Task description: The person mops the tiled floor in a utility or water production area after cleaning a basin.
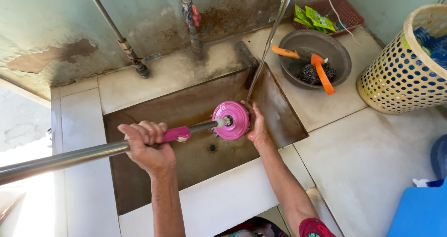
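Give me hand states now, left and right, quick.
Left hand: closed around the metal mop pole, by its pink collar.
Right hand: on the far side of the pink mop head, over the sink; grip cannot be told.

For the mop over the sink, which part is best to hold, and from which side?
Grip the mop's metal pole just behind the pink collar, coming from above, as the left hand does. The pole lies nearly level across the sink, so it is free to wrap. The right hand steadies the pink disc head.
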